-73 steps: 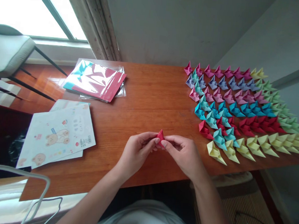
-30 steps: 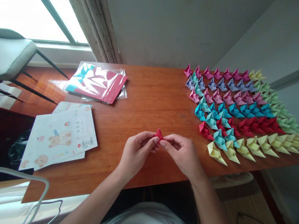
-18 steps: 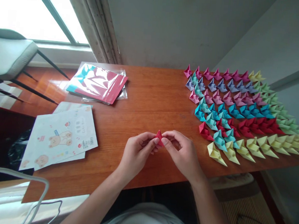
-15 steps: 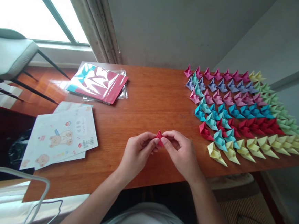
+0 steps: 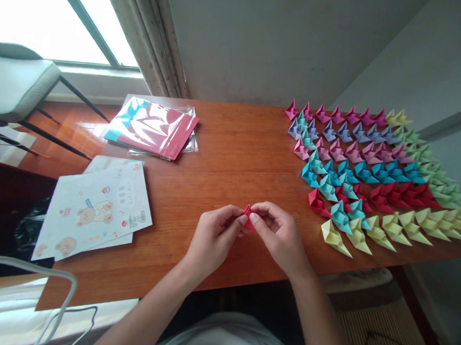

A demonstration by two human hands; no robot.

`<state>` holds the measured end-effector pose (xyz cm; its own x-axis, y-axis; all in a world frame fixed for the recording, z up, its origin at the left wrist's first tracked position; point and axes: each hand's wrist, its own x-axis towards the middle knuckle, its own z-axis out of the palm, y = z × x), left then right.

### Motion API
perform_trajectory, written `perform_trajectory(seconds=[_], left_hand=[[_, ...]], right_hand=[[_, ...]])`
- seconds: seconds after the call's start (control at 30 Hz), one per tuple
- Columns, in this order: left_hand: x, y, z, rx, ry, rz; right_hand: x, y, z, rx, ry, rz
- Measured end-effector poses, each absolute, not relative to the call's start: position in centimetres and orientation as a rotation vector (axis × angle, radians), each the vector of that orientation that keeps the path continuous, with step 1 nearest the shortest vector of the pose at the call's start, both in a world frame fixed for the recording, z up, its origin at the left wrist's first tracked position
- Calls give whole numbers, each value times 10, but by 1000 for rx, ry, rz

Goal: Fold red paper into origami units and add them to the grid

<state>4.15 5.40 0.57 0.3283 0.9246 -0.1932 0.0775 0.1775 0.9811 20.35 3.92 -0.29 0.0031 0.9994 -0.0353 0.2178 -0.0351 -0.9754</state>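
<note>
A small folded piece of red paper (image 5: 248,217) is pinched between both hands above the near part of the table. My left hand (image 5: 216,234) is closed on its left side, thumb and forefinger together. My right hand (image 5: 276,234) grips the right side the same way, its thumb pressed on the paper. Fingers cover much of the piece, so its full shape is hidden. To the right stand rows of folded paper boats; nearest my right hand are a red boat (image 5: 319,202) and a pale yellow boat (image 5: 334,238).
On the wooden table (image 5: 232,146), shiny plastic packets (image 5: 154,129) lie at the back left. Printed bear sheets (image 5: 99,212) lie nearer on the left. A chair (image 5: 18,81) stands by the window, and a white cable or tube (image 5: 70,282) curves at the lower left.
The red paper has turned a little in my fingers and its pointed top looks narrower. Both hands have shifted slightly right; the boats stay in their rows.
</note>
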Motion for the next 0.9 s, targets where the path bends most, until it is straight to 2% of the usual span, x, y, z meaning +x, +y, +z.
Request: perform_trajectory(seconds=[0.3,0.5,0.7,0.9], left_hand=[[44,54,7,1312,1011,769],[43,53,5,1336,1015,762],[44,56,7,1149,1038,859],[43,61,9,926,1078,964]], right_hand=[[200,37,2,-1474,-1434,886],[203,38,0,-1412,-1369,1096],[209,40,9,-1415,-1420,1009],[201,34,2,-1420,-1365,1089]])
